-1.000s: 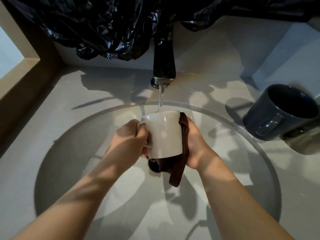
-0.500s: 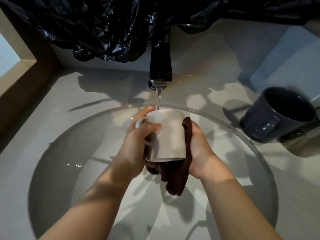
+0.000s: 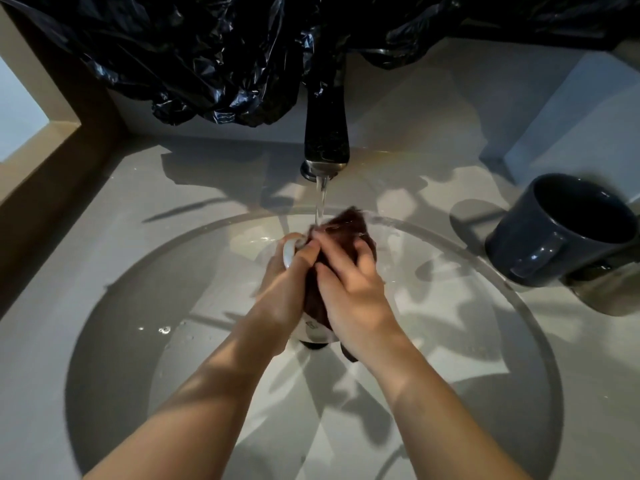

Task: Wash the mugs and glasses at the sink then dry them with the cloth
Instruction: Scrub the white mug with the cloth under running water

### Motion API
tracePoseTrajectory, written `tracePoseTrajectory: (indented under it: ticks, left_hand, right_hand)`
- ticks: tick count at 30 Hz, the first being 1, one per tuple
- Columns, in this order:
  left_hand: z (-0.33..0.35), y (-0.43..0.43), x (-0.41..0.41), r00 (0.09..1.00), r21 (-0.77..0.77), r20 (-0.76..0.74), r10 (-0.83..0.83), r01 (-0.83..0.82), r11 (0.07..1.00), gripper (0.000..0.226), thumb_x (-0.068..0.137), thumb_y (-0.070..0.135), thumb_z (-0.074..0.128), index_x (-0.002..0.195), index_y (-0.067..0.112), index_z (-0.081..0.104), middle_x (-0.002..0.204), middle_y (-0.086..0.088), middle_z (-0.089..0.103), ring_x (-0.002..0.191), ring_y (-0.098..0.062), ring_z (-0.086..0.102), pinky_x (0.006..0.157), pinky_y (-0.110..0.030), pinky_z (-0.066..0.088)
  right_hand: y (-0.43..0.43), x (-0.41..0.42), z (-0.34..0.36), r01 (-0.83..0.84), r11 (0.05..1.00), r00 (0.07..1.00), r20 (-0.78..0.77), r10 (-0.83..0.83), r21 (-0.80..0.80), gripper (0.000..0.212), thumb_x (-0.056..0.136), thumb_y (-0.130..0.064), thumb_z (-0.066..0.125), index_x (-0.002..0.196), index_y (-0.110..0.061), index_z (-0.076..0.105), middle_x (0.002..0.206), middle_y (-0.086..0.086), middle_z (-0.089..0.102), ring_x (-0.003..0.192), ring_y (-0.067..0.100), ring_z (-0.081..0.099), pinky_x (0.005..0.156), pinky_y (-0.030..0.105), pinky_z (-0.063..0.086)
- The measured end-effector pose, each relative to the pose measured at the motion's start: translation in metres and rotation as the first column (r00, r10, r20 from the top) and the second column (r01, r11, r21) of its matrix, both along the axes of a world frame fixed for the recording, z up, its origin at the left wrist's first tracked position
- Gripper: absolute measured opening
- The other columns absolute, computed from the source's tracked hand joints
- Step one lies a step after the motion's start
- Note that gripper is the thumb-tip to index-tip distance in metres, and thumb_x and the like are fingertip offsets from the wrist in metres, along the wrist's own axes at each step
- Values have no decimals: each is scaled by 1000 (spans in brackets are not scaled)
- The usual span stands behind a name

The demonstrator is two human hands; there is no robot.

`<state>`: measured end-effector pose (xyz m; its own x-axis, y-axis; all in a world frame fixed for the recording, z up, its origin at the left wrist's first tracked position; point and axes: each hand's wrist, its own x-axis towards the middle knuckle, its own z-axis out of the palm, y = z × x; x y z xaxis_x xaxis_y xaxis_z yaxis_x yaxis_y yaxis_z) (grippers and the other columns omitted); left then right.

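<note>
White mug [image 3: 311, 328] hangs over the round sink [image 3: 138, 289] under the running tap [image 3: 325, 140]; a dark mug [image 3: 554, 233] lies tipped on the worktop [image 3: 104, 202]. Left hand [image 3: 284, 292] has its fingers curled round the white handle; right hand [image 3: 353, 296] has its fingers wrapping brown cloth [image 3: 349, 226] round the mug.

Glossy white ceramic mug [image 3: 290, 253], wet brown cloth [image 3: 349, 230], crinkled shiny black plastic sheet [image 3: 214, 64], smooth matt sink [image 3: 138, 306].

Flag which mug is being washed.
The white mug, held by the left hand under the tap, right hand clasping the brown cloth on it; the dark blue mug sits untouched at right.
</note>
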<state>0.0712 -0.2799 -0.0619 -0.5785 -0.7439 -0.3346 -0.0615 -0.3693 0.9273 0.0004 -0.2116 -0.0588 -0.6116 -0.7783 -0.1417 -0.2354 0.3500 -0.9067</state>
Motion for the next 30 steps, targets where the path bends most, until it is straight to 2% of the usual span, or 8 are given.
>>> tracePoseTrajectory:
  ticks: [2, 7, 12, 15, 17, 22, 27, 30]
  left_hand:
    - [1, -1, 1, 1000, 5, 8, -2, 2, 1000, 41, 85, 49, 56, 119, 25, 57, 111, -11, 68, 100, -23, 67, 89, -41, 52]
    - [5, 0, 0, 994, -206, 51, -101, 110, 973, 21, 73, 57, 53, 85, 41, 60, 91, -4, 64, 87, -24, 63, 83, -44, 51]
    - [5, -8, 5, 998, 19, 24, 66, -66, 998, 33, 91, 46, 52, 111, 21, 61, 101, -11, 70, 92, -25, 69, 87, -44, 54]
    - [5, -5, 6, 999, -132, 41, 27, -21, 991, 32, 87, 54, 53, 105, 27, 60, 95, -10, 65, 79, -20, 65, 76, -35, 51]
    - [7, 2, 6, 996, -187, 75, -51, 64, 980, 34, 75, 65, 51, 91, 36, 59, 98, -9, 62, 87, -22, 63, 88, -42, 49]
    - [14, 1, 8, 994, -97, 97, -42, 52, 994, 34, 78, 62, 52, 104, 39, 56, 120, -8, 58, 104, -22, 61, 92, -43, 51]
    - [11, 7, 8, 988, -213, 128, -92, 118, 970, 36, 68, 70, 50, 94, 46, 56, 113, -7, 59, 107, -26, 58, 99, -51, 44]
    - [9, 1, 9, 997, -129, 61, -47, 54, 990, 26, 88, 53, 53, 105, 35, 59, 117, -9, 61, 100, -21, 63, 83, -33, 51]
  right_hand:
    - [0, 3, 5, -21, 1000, 998, 62, 21, -10, 33, 94, -37, 46, 118, -60, 52, 153, -11, 17, 136, 15, 27, 111, 31, 30]
    - [-11, -20, 10, 189, 976, 915, 379, -136, -108, 17, 88, -39, 52, 98, -44, 64, 127, 5, 58, 113, 20, 57, 106, 41, 41]
    - [1, 19, 5, -52, 997, 995, 81, 56, -56, 33, 85, -45, 45, 113, -60, 51, 153, -10, 16, 132, 21, 38, 108, 39, 38]
    - [-8, 2, 9, 25, 994, 969, 245, 2, -107, 33, 92, -39, 50, 124, -48, 50, 144, 2, 39, 121, 22, 51, 104, 41, 43]
    - [-6, -11, 5, 59, 992, 942, 334, -19, -110, 35, 96, -37, 47, 131, -39, 47, 137, 4, 49, 119, 22, 52, 107, 41, 39]
    - [-1, 14, 4, -20, 1000, 999, 40, 21, -8, 34, 93, -44, 41, 125, -55, 43, 150, -13, 21, 129, 20, 40, 107, 39, 37]
    - [-5, -12, 10, 106, 991, 960, 269, -81, -79, 13, 94, -37, 50, 96, -32, 62, 115, 6, 63, 105, 24, 60, 101, 42, 45]
    - [-10, 5, 10, 59, 998, 998, 32, -60, 35, 33, 96, -41, 42, 128, -37, 47, 140, 0, 39, 120, 25, 48, 104, 43, 40]
